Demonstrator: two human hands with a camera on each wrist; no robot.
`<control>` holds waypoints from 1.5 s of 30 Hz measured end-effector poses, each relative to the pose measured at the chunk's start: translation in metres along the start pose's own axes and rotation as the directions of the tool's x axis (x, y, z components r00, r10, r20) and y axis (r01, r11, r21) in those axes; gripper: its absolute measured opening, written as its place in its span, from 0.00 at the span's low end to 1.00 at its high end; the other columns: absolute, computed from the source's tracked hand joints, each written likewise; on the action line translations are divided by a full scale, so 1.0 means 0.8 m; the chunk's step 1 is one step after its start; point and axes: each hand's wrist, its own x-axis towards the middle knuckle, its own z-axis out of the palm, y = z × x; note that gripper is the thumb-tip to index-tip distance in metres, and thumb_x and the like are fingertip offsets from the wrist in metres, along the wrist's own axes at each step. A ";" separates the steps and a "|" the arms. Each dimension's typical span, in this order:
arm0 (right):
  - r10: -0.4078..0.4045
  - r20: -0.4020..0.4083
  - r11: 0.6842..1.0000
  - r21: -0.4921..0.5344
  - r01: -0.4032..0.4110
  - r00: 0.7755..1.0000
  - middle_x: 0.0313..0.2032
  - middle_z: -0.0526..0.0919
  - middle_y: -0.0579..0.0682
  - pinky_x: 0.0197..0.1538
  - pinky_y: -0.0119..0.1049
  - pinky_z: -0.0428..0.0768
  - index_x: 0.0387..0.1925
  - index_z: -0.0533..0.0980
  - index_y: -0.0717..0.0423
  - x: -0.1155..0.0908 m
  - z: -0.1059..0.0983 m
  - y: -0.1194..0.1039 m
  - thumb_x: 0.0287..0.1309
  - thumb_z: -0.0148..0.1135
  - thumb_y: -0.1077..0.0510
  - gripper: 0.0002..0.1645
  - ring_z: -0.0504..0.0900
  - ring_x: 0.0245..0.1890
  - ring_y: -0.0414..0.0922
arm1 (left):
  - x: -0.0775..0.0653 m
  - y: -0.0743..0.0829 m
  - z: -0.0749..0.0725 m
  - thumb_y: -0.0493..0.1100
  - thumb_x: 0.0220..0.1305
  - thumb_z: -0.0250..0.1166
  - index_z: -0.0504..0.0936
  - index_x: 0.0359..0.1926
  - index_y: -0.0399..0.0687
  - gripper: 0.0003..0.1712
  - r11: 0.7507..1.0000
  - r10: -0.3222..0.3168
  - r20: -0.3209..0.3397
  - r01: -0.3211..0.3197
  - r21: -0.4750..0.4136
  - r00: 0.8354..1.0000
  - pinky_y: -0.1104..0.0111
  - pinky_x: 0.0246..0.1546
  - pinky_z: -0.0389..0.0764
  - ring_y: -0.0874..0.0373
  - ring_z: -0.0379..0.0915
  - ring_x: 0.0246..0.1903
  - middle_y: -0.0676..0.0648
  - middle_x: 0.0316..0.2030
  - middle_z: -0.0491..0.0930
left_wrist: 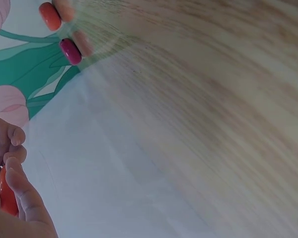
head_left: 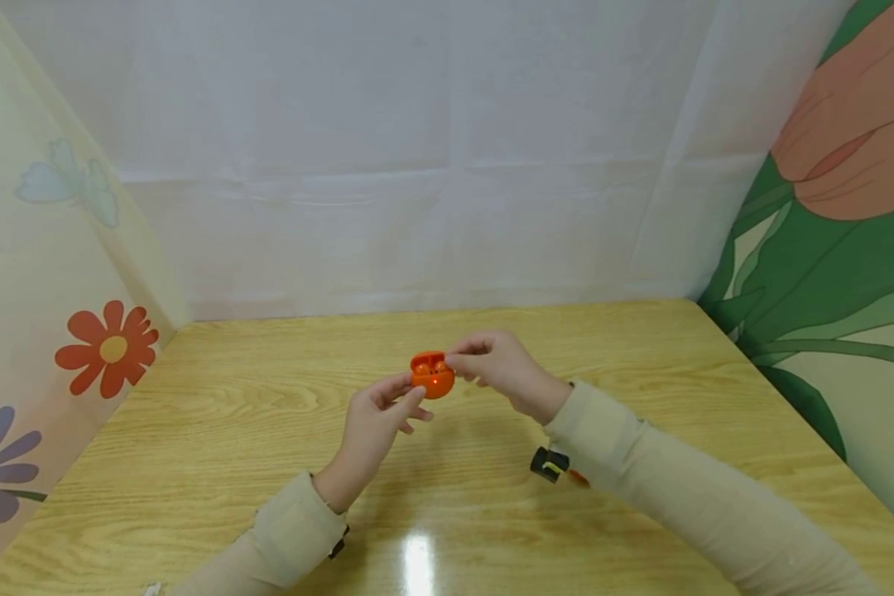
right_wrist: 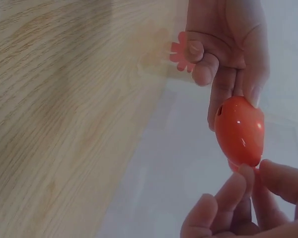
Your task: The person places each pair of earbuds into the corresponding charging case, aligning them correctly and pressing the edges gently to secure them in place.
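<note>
An orange earbud case [head_left: 434,386] is held up over the table with its lid raised. Orange earbuds show inside it in the head view. My left hand [head_left: 368,426] grips the case's lower body from the left, thumb in front and fingers behind. From the other side my right hand [head_left: 508,372] pinches the right edge of the raised lid between thumb and fingertips. In the right wrist view the smooth back of the case [right_wrist: 239,130] faces the camera, with the left hand [right_wrist: 231,44] above and the right hand [right_wrist: 248,213] below.
A wood-grain table [head_left: 268,439] lies beneath, with a white cloth [head_left: 447,165] behind. In the left wrist view an orange capsule-shaped item [left_wrist: 50,16] and a magenta one [left_wrist: 70,51] rest on the table. Flower-painted panels stand at both sides. Dark cameras [head_left: 549,464] hang under the wrists.
</note>
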 end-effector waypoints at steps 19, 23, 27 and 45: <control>0.031 0.003 0.999 0.013 -0.031 1.000 0.39 0.85 0.53 0.39 0.39 0.76 0.48 0.80 0.65 0.000 -0.004 0.001 0.71 0.54 0.55 0.17 0.81 0.39 0.47 | 0.000 0.003 0.006 0.35 0.66 0.63 0.80 0.52 0.32 0.15 1.000 -0.003 0.022 0.004 -0.029 1.000 0.72 0.24 0.77 0.59 0.82 0.26 0.39 0.42 0.84; 0.018 0.017 0.999 0.039 -0.019 1.000 0.39 0.84 0.53 0.40 0.40 0.75 0.48 0.79 0.65 -0.002 -0.006 0.002 0.70 0.55 0.55 0.17 0.81 0.40 0.47 | 0.001 0.003 0.008 0.35 0.66 0.63 0.80 0.53 0.31 0.16 0.999 -0.009 0.017 0.010 -0.034 1.000 0.72 0.24 0.76 0.60 0.82 0.25 0.38 0.42 0.84; 0.016 0.028 0.999 0.049 -0.017 0.999 0.42 0.84 0.53 0.42 0.40 0.74 0.47 0.79 0.64 -0.002 -0.007 0.005 0.67 0.58 0.58 0.14 0.80 0.42 0.47 | 0.002 0.003 0.008 0.37 0.67 0.62 0.80 0.53 0.32 0.16 0.999 -0.024 0.017 0.025 -0.030 1.000 0.72 0.24 0.77 0.60 0.82 0.25 0.39 0.42 0.84; 0.016 0.121 0.998 0.052 -0.023 0.993 0.51 0.80 0.62 0.55 0.51 0.76 0.59 0.70 0.70 -0.010 -0.039 0.017 0.67 0.57 0.62 0.23 0.81 0.47 0.56 | 0.021 0.007 0.021 0.45 0.68 0.62 0.77 0.57 0.33 0.23 0.990 -0.110 0.063 0.115 -0.079 0.992 0.68 0.31 0.79 0.58 0.83 0.29 0.40 0.45 0.84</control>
